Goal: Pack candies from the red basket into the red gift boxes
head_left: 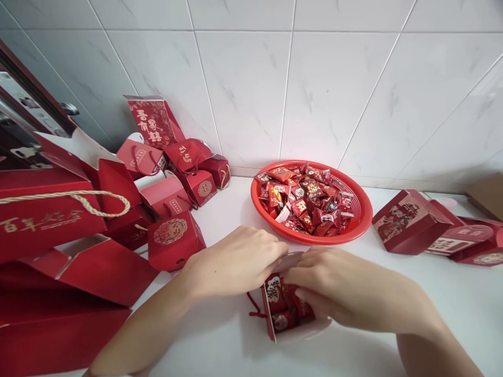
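Observation:
A small open red gift box lies on the white table, filled with red-wrapped sweets, a dark red cord at its left side. My left hand is closed at the box's far left edge, fingers curled down and their tips hidden. Over the far right part of the box, my right hand has its fingers bent together against the box's flap. Just beyond both hands stands a red plastic basket heaped with wrapped sweets.
Several red gift boxes crowd the left side, some with cords. At the right stand more red boxes near a brown cardboard piece. A tiled wall rises behind the white table.

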Available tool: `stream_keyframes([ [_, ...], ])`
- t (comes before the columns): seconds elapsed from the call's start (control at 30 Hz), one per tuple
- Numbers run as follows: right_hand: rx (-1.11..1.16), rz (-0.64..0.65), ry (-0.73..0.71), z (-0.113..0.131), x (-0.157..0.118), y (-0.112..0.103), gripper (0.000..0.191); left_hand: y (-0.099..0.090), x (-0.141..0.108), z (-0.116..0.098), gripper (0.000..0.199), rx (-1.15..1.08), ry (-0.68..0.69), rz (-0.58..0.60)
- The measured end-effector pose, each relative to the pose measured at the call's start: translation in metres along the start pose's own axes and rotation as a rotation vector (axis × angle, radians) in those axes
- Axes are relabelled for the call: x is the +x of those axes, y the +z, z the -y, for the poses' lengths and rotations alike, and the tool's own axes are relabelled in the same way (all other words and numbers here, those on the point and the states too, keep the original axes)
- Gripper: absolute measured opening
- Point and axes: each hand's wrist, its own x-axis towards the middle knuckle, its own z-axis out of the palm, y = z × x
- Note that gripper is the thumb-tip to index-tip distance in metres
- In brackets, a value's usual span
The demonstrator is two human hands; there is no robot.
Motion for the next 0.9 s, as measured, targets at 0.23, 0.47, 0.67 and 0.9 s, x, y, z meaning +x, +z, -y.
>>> stream_keyframes([
  [0.23,0.118,-0.228,0.099,-0.015,-0.024,-0.019,0.022,-0.005,0.003,0.005,0.021,-0.003,-0.013,0.043],
  [0.47,0.113,-0.017,0.151,-0.017,-0.022,-0.015,0.012,-0.010,0.002,0.013,0.014,-0.160,0.031,0.017],
  [0.67,0.139,0.050,0.266,-0.021,-0.024,-0.018,0.009,-0.010,0.000,0.012,0.016,-0.224,0.129,0.021],
  [0.9,0.142,0.064,0.287,-0.024,-0.025,-0.021,0.010,-0.013,-0.006,0.017,0.019,-0.245,0.159,0.062],
])
